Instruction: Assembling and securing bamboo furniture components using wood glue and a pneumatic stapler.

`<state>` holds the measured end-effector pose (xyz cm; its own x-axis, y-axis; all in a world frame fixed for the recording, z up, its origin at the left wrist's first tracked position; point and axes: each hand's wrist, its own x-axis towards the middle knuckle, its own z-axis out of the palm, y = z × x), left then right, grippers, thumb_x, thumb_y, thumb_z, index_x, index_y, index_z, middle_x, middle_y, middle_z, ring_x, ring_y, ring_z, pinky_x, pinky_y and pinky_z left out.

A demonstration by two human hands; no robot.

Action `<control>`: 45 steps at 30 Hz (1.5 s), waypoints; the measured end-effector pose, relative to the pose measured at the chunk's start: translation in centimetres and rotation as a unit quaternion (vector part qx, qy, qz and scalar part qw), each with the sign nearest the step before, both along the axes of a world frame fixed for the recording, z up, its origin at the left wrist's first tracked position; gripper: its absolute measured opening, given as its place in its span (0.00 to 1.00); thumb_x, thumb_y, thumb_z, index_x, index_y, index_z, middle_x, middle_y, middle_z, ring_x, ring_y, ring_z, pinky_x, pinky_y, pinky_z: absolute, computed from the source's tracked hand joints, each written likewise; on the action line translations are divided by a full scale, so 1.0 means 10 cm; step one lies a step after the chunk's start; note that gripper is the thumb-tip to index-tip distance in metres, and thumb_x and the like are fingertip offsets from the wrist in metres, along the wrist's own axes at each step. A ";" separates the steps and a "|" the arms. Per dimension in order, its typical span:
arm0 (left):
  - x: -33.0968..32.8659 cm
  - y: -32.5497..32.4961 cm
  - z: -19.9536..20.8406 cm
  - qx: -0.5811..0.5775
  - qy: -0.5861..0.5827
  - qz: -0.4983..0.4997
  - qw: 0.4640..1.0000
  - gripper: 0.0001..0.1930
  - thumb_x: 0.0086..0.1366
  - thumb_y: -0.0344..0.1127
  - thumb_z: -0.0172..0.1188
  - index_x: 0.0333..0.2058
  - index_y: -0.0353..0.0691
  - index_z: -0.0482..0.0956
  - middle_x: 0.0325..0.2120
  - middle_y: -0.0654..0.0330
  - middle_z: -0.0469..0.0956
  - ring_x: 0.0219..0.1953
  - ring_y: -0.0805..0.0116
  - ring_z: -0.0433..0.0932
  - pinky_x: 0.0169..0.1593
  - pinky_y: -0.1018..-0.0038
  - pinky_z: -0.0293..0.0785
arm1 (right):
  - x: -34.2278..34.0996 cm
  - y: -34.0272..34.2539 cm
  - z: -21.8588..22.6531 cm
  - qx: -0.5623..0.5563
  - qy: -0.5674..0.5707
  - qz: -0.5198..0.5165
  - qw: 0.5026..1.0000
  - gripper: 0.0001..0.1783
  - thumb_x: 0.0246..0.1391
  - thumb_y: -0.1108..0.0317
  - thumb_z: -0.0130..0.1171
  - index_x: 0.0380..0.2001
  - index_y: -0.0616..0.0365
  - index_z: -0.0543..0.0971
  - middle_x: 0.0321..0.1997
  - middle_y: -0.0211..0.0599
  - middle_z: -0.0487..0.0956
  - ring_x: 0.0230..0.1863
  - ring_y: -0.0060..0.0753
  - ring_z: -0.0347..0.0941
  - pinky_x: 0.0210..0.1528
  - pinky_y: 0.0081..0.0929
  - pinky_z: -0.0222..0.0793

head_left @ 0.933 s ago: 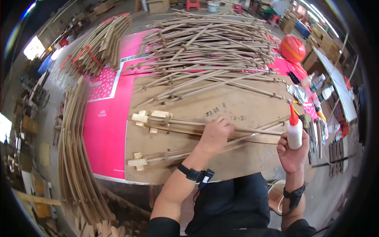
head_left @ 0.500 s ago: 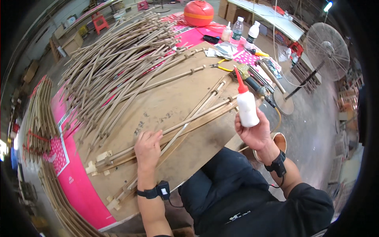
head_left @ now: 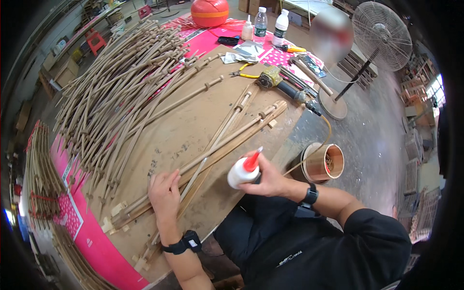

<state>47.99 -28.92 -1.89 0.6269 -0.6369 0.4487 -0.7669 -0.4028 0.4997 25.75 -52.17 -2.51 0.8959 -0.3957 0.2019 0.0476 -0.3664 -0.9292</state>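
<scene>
A white squeeze bottle (head_left: 239,175) with a red pointed nozzle is in my right hand (head_left: 271,180), above the near edge of the work board. It tilts so the nozzle aims up and to the right. My left hand (head_left: 164,195) is closed over a slim wooden rod (head_left: 220,145), its fingers partly hiding the wood. That rod lies in a long wooden jig (head_left: 246,129) with small blocks at its ends. A second rod (head_left: 223,128) crosses beneath it at a slant.
A large heap of wooden rods with collars (head_left: 130,82) covers the far left. Pliers (head_left: 245,71), an air tool (head_left: 285,88) with a hose, and bottles (head_left: 261,24) lie or stand beyond. A round bin (head_left: 333,162) and standing fan (head_left: 382,29) are at right.
My right hand has brought the bottle left and lower, tipping it from nearly upright. My left hand stays at the rod. The whole view has shifted.
</scene>
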 end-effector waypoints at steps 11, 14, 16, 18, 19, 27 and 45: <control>0.02 -0.01 -0.01 0.019 0.014 -0.010 1.000 0.08 0.62 0.29 0.69 0.40 0.38 0.89 0.30 0.54 0.80 0.38 0.53 0.77 0.44 0.62 0.73 | 0.33 0.18 -0.31 -0.055 -0.007 0.062 0.996 0.35 0.43 0.65 0.80 0.53 0.56 0.72 0.52 0.43 0.79 0.54 0.45 0.79 0.57 0.35 0.75; 0.03 0.02 -0.03 0.017 0.007 -0.010 1.000 0.08 0.61 0.29 0.69 0.40 0.38 0.89 0.29 0.54 0.79 0.36 0.53 0.75 0.43 0.62 0.72 | 0.36 0.20 -0.33 -0.059 -0.004 0.067 0.996 0.36 0.42 0.64 0.81 0.53 0.56 0.73 0.52 0.43 0.79 0.54 0.45 0.79 0.57 0.36 0.75; 0.04 0.04 -0.03 0.021 0.021 -0.005 1.000 0.08 0.62 0.30 0.68 0.40 0.39 0.89 0.31 0.55 0.80 0.38 0.53 0.76 0.45 0.61 0.73 | 0.39 0.21 -0.34 -0.090 -0.042 0.054 0.994 0.33 0.45 0.61 0.80 0.52 0.55 0.73 0.49 0.44 0.79 0.49 0.48 0.81 0.50 0.38 0.78; 0.04 0.08 -0.03 0.028 0.032 0.013 0.999 0.08 0.62 0.31 0.68 0.40 0.40 0.89 0.33 0.55 0.82 0.39 0.52 0.77 0.46 0.61 0.74 | 0.40 0.20 -0.37 -0.087 -0.050 0.075 0.992 0.38 0.43 0.60 0.81 0.56 0.56 0.73 0.54 0.47 0.78 0.55 0.50 0.78 0.57 0.38 0.76; 0.04 0.06 -0.07 0.023 0.036 -0.001 0.999 0.08 0.62 0.31 0.68 0.39 0.40 0.89 0.32 0.55 0.82 0.39 0.52 0.77 0.47 0.61 0.74 | 0.35 0.16 -0.37 -0.107 -0.061 0.089 0.988 0.40 0.45 0.58 0.79 0.59 0.58 0.71 0.57 0.49 0.76 0.59 0.51 0.76 0.61 0.40 0.73; 0.03 0.01 -0.10 -0.048 0.058 -0.013 0.997 0.07 0.61 0.31 0.70 0.38 0.39 0.90 0.30 0.54 0.81 0.39 0.52 0.77 0.47 0.61 0.74 | 0.17 -0.62 -0.21 -0.292 -0.077 -0.093 0.949 0.31 0.60 0.65 0.63 0.64 0.64 0.70 0.68 0.55 0.71 0.71 0.56 0.65 0.74 0.45 0.57; 0.02 0.00 -0.12 -0.043 0.039 -0.022 0.998 0.09 0.60 0.30 0.70 0.40 0.41 0.91 0.31 0.59 0.81 0.41 0.57 0.76 0.49 0.66 0.76 | 0.68 -0.88 -0.24 -0.396 -0.065 -0.029 0.916 0.08 0.60 0.77 0.62 0.43 0.59 0.83 0.44 0.43 0.82 0.52 0.50 0.78 0.69 0.53 0.68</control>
<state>48.17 -28.88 -3.12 0.6339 -0.6268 0.4531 -0.7404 -0.3224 0.5897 32.51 -60.94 -4.93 0.8264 -0.1251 0.5490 0.0984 -0.9279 -0.3595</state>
